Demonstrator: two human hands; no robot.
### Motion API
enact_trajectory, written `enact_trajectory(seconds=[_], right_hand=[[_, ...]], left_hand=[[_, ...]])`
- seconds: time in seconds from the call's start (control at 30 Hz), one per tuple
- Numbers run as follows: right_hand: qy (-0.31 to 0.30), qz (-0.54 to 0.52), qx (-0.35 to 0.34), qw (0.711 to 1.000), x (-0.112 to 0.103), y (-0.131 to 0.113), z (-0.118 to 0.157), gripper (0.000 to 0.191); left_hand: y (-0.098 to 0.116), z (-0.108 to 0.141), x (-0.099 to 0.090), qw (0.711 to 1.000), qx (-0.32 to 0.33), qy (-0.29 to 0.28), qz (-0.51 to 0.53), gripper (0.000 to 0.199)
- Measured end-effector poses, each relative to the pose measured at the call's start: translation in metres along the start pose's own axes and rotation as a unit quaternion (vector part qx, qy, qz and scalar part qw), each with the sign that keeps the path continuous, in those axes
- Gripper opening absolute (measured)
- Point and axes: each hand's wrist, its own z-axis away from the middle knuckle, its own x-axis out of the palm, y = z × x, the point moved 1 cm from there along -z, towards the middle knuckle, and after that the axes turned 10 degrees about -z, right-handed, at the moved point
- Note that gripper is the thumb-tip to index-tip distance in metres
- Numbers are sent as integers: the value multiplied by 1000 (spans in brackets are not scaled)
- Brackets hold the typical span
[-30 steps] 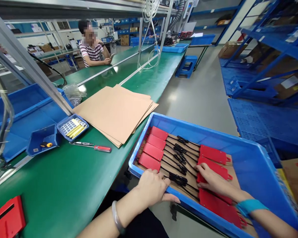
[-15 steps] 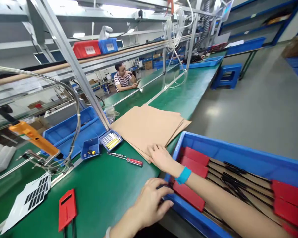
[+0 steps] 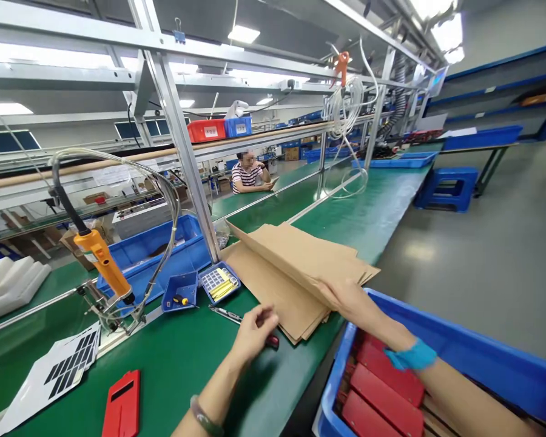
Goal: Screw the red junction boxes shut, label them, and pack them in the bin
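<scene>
My right hand [image 3: 352,303], with a teal band at its wrist, grips the near edge of the top brown cardboard sheet [image 3: 295,249]. That sheet is partly lifted and bends upward along its left side. Several more sheets [image 3: 273,294] lie flat under it on the green bench. My left hand [image 3: 255,331] hovers left of the stack, fingers loosely curled and apart, nothing in them. Beneath it lies a screwdriver [image 3: 273,342] with a red handle, partly covered by the hand. Beside it is a silver pen-like tool [image 3: 225,313].
A blue crate [image 3: 334,388] holding red flat pieces stands at the right. Small blue bins [image 3: 179,291] and an orange electric screwdriver [image 3: 102,261] are at the left. A red device [image 3: 122,403] and printed label sheets [image 3: 59,370] lie near me. A person [image 3: 248,173] sits across the bench.
My right hand has taken hold of the top cardboard sheet and raised its edge. My left hand has moved from the crate's rim to above the screwdriver. The view has tilted upward.
</scene>
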Motion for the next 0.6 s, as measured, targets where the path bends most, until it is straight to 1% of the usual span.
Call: enact_trajectory(seconds=[0.07,0.1,0.17,0.2,0.27,0.3,0.33,0.4,0.5,0.57,0.6], right_hand=[[1,-18,-39,999,-14,-15,18,35],[-5,-26,-62,998,-18,-27,30,32],[-20,-45,-102,994,-21,-52,54,28],[-42,-78,-117,989,-21,-62,63,26],[-82,-141,-115,980,-21,-74,71,31],[-87,-176,-105,975,-22,-75,70,34],[-78,-206,-91,971,-23,-73,65,36],[-32,-248,-61,966,-26,-66,47,37],[25,-252,-24,967,-26,-58,21,35],[43,-238,-10,970,-23,-62,11,35],[54,-228,-6,972,-21,-66,10,35]], left_hand=[[11,-22,3,987,-40,50,147,69],[17,-31,4,977,-54,68,193,69],[27,-43,5,967,-75,85,230,61],[29,-46,6,966,-82,93,228,55],[31,-44,8,966,-83,105,221,41],[31,-40,10,966,-79,106,222,35],[30,-34,13,966,-73,104,225,32],[31,-20,18,967,-58,90,231,31],[36,0,26,970,-20,40,238,41],[40,9,32,971,14,-3,239,47],[42,12,34,972,31,-15,231,49]])
